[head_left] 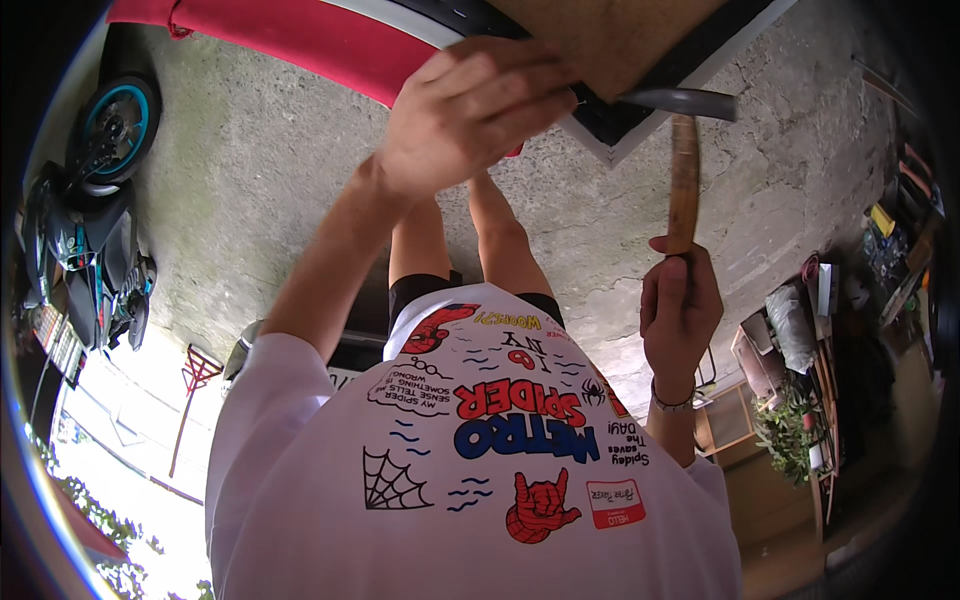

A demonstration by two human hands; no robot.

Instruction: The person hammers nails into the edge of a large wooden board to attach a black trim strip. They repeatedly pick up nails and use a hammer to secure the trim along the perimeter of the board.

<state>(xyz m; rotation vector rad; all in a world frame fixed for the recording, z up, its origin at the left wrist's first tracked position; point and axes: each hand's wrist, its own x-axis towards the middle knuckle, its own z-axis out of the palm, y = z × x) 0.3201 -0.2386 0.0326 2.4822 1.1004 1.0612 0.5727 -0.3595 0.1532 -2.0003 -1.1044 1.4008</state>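
Observation:
My right hand [682, 312] is wrapped round the wooden handle of a hammer [684, 175]. The dark metal hammer head [690, 103] is up by the corner of a brown board [610, 40] with a black border and pale outer edge. My left hand [470, 115] reaches over that same border, its fingers bent and pressed together just left of the hammer head. Whatever its fingertips pinch, if anything, is hidden, and the fingers are slightly blurred. A red covering [300, 45] with a pale strip runs along the left of the board, partly behind my left hand.
Rough concrete floor [240, 190] lies around my legs. On the left stands a motorcycle [85, 230] with a blue-rimmed wheel, and a red metal rake-like tool [198, 370]. Along the right are a plastic-wrapped bundle [790, 325], a leafy plant [785, 430] and assorted clutter.

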